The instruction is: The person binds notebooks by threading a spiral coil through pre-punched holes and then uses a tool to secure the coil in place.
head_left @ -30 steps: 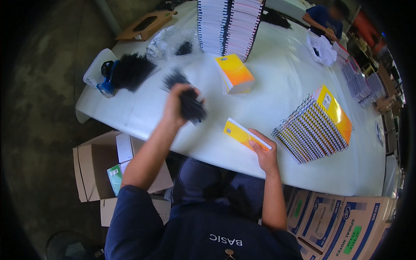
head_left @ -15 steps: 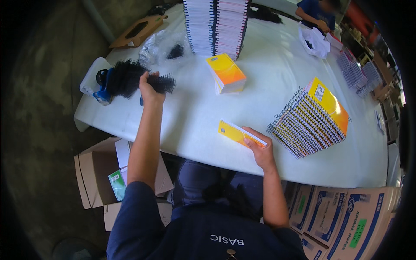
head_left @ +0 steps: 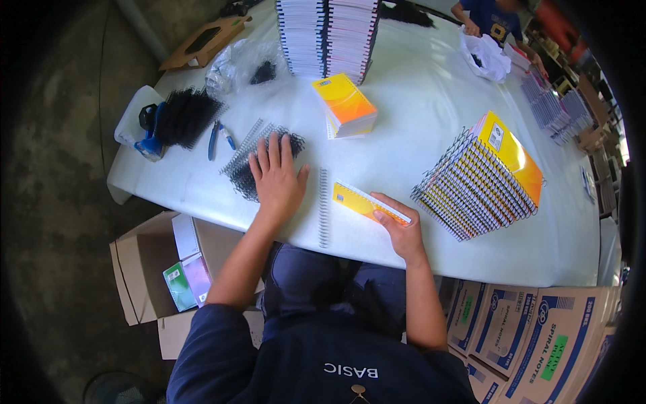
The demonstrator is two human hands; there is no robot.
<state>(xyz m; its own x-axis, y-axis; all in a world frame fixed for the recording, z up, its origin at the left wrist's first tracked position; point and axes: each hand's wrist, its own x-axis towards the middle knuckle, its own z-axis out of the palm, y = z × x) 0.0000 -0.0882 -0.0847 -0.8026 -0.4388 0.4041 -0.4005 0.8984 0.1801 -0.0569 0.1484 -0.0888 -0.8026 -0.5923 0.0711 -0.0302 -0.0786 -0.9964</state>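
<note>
My left hand (head_left: 277, 182) lies flat, fingers spread, on a loose pile of black spiral binding coils (head_left: 243, 176) on the table. One single coil (head_left: 324, 209) lies apart, between my two hands. My right hand (head_left: 400, 225) grips a small yellow-orange notepad (head_left: 367, 203) by its right end, with a row of punched holes along its upper edge. No coil shows in that pad's holes. To the right of it rises a tall stack of coil-bound yellow notebooks (head_left: 478, 182). Beyond my hands sits a short stack of yellow-orange pads (head_left: 344, 104).
Blue-handled pliers (head_left: 213, 140) lie left, beside a bundle of black coils (head_left: 188, 118) and a white container (head_left: 134, 121). Tall notebook stacks (head_left: 326, 40) stand at the back. A person (head_left: 494, 20) works at far right. Cardboard boxes (head_left: 145, 269) flank my legs.
My left hand has carried a bunch of coils from the left nearer to me and put it down. A single coil now lies beside it. My right hand has hardly moved.
</note>
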